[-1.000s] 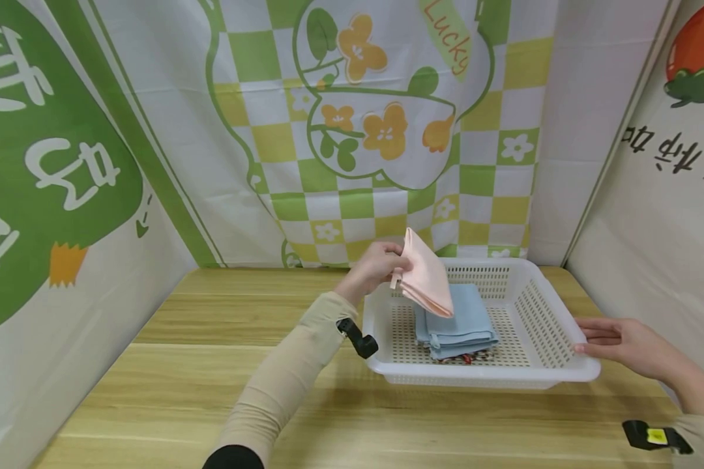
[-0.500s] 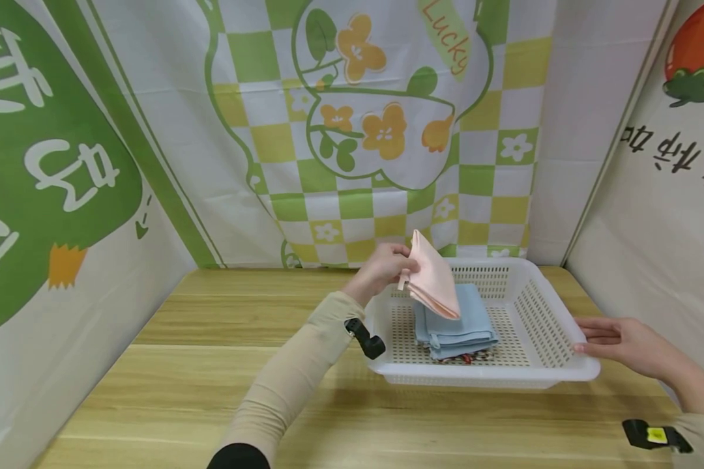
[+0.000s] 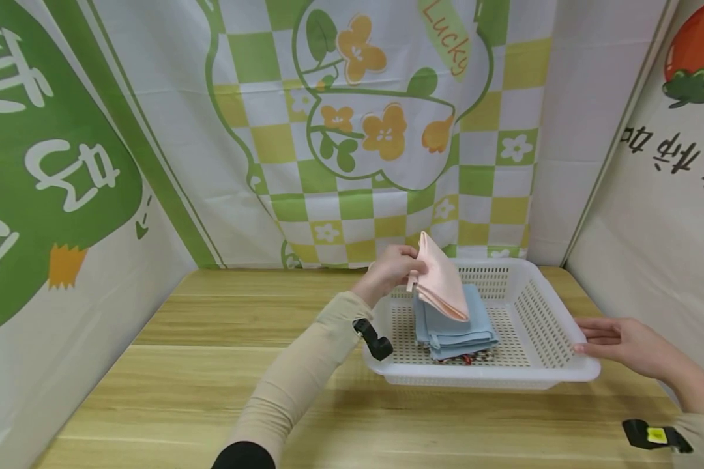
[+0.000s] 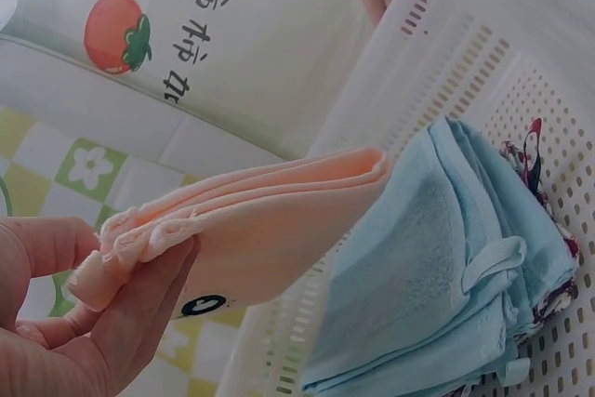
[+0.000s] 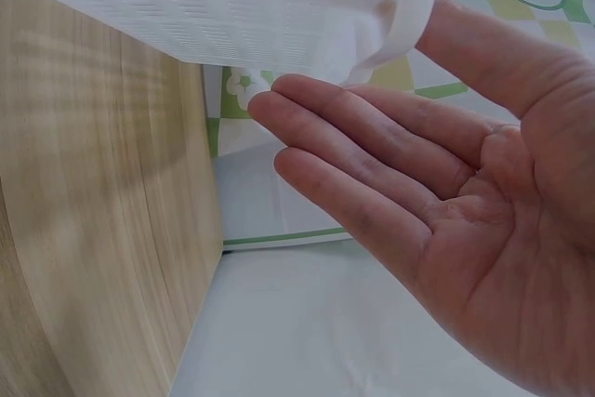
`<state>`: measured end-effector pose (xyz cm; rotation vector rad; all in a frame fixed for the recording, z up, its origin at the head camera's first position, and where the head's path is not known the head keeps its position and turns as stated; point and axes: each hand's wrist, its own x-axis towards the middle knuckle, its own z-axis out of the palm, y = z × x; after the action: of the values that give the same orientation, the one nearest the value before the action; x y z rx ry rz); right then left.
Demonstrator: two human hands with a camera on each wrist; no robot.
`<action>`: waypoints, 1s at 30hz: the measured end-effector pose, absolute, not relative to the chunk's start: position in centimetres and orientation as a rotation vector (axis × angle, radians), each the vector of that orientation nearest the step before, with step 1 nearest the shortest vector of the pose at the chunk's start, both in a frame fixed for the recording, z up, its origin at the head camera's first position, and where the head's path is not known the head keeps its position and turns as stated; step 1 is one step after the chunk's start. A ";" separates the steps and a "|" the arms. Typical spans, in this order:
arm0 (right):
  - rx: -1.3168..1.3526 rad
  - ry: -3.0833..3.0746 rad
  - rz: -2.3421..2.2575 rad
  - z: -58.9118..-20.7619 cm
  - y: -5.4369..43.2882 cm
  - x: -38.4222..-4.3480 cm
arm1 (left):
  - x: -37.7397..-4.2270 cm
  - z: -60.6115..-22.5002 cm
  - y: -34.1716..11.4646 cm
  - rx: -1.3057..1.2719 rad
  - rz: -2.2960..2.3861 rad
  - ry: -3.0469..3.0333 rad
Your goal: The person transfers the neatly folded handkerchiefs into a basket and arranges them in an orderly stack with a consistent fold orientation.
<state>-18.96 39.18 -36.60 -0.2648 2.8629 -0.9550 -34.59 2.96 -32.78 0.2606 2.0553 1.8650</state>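
My left hand (image 3: 390,270) pinches a folded pink towel (image 3: 442,283) by one edge, fingers (image 4: 139,323) on one side and thumb on the other. The pink towel hangs tilted over a white plastic basket (image 3: 487,372). Inside the basket lies a folded light blue towel (image 3: 475,319) with a hanging loop (image 4: 497,258). Beneath it, a dark red patterned cloth (image 3: 469,358) shows only at its edge. My right hand (image 3: 633,345) is at the basket's right end. In the right wrist view its fingers (image 5: 363,197) are straight, and the thumb touches the rim.
The basket stands on a wooden table (image 3: 211,371) toward the back right. A printed cloth backdrop (image 3: 358,215) rises behind the table, with printed side walls (image 3: 651,228) to the left and right. Each wrist wears a black camera mount (image 3: 375,342).
My left hand has moved slightly to the right with the pink towel, bringing it farther over the basket. My right hand and the basket have stayed in place.
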 end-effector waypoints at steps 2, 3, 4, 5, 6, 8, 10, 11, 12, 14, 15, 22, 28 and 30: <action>-0.263 2.861 -0.956 -36.6 39.2 -19.0 | -34.6 -32.8 3.1 0.258 1.866 2.050; -0.263 2.861 -0.955 -36.6 39.2 -19.0 | -34.6 -32.8 3.2 0.255 1.869 2.043; -0.262 2.860 -0.954 -36.6 39.2 -19.0 | -34.6 -32.8 3.3 0.255 1.871 2.035; -0.263 2.861 -0.952 -36.6 39.3 -19.0 | -34.6 -32.8 3.4 0.253 1.872 2.031; -0.263 2.861 -0.950 -36.6 39.3 -19.0 | -34.6 -32.9 3.5 0.253 1.874 2.022; -0.261 2.863 -0.946 -36.6 39.3 -19.0 | -34.6 -33.0 3.7 0.246 1.881 2.015; -0.261 2.863 -0.945 -36.6 39.3 -19.0 | -34.6 -33.1 3.9 0.240 1.888 2.005; -0.259 2.863 -0.944 -36.6 39.2 -19.0 | -34.6 -33.1 4.0 0.237 1.892 2.000; -0.257 2.862 -0.943 -36.5 39.2 -19.0 | -34.6 -33.1 4.1 0.238 1.894 1.991; -0.255 2.860 -0.938 -36.5 39.2 -19.0 | -34.5 -33.2 4.2 0.236 1.900 1.977; -0.253 2.859 -0.935 -36.5 39.2 -18.9 | -34.5 -33.2 4.3 0.236 1.900 1.975; -0.246 2.846 -0.945 -36.5 39.2 -19.0 | -34.3 -33.4 4.8 0.246 1.898 1.981; -0.251 2.841 -0.945 -36.5 39.4 -19.0 | -34.4 -33.7 5.3 0.228 1.881 1.979; -0.255 2.838 -0.948 -36.5 39.4 -19.0 | -34.4 -33.8 5.4 0.220 1.882 1.983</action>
<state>-19.03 39.43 -36.55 -0.2555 2.8379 -0.9482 -34.43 5.45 -33.75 0.2195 1.9825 1.8816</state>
